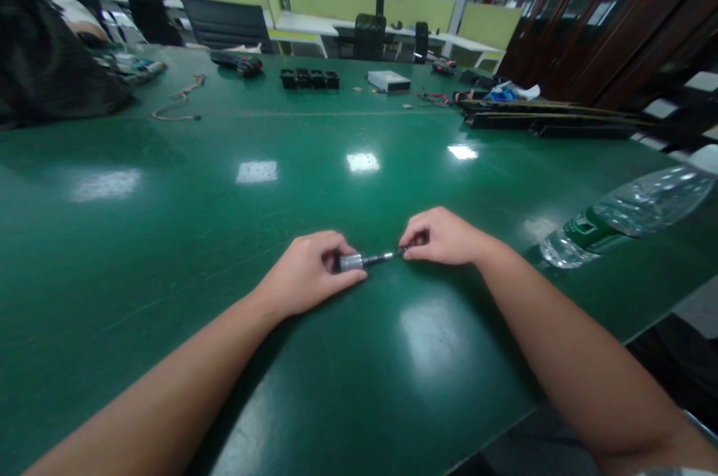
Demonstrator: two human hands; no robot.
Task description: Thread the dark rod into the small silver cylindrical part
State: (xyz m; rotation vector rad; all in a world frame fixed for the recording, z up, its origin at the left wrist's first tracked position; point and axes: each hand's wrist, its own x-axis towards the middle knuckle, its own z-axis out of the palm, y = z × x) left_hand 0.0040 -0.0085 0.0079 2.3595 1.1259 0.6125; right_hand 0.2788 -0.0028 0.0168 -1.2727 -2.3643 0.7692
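Note:
On the green table (185,251), my left hand (306,270) curls its fingers and thumb round a short silver cylinder (351,262). A thin dark shaft (378,258) with a shiny middle part runs out of it to the right; together they look like a small screwdriver. My right hand (440,236) pinches the far end of this shaft between thumb and fingertips. Whether a separate small piece sits at that tip is too small to tell. The shaft lies roughly level, close above the table top. My left fingers hide the cylinder's rear end.
A clear plastic bottle (628,218) lies at the right. Along the back are a black row of blocks (310,78), a white box (388,81), a cable (179,98) and long black strips (550,120). A dark bag-like shape (50,64) stands at the far left.

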